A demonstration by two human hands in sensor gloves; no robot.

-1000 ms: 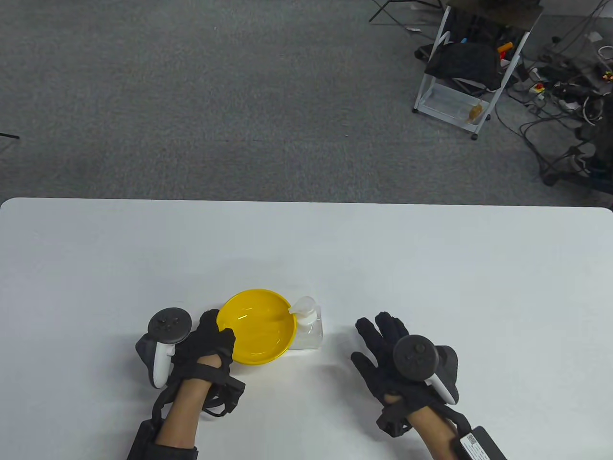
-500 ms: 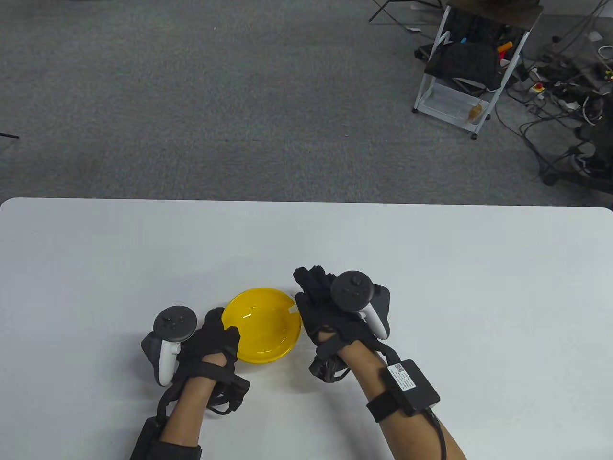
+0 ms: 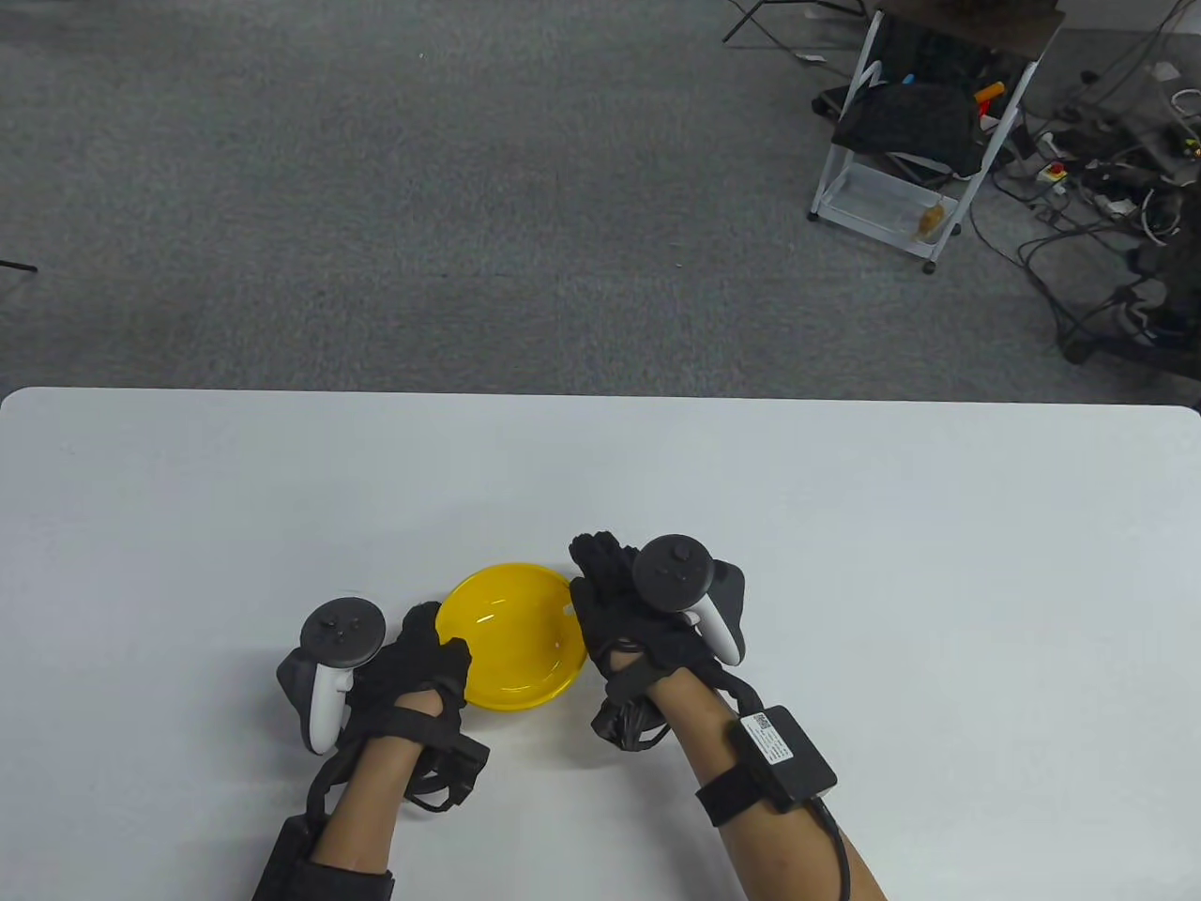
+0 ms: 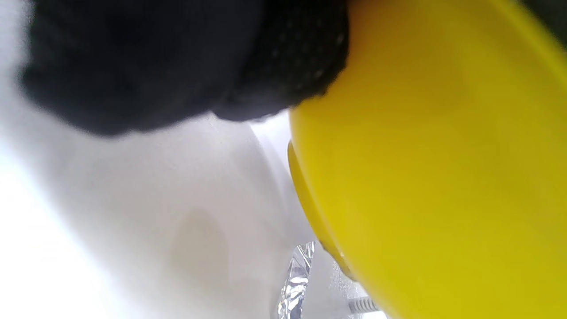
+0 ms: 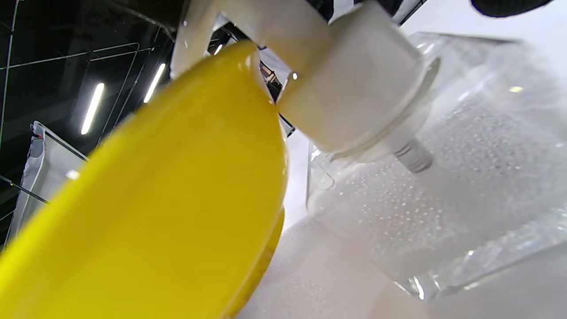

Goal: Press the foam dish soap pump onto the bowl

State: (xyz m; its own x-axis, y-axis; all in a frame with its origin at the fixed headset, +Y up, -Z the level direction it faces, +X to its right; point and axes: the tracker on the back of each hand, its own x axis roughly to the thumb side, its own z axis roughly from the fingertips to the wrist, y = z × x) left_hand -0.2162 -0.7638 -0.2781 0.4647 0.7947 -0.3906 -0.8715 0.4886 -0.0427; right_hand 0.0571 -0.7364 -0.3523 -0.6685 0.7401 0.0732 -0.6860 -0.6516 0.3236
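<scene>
The right hand (image 3: 647, 619) has moved from the table (image 3: 938, 563) onto the pump (image 5: 350, 88) beside the yellow bowl (image 3: 511, 638), covering it; its grip cannot be told. The left hand (image 3: 413, 666) still holds the bowl's rim. Pressing seems underway.

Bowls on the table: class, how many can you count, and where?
1. The yellow bowl sits near the table's front edge, between the left hand and right hand.
</scene>
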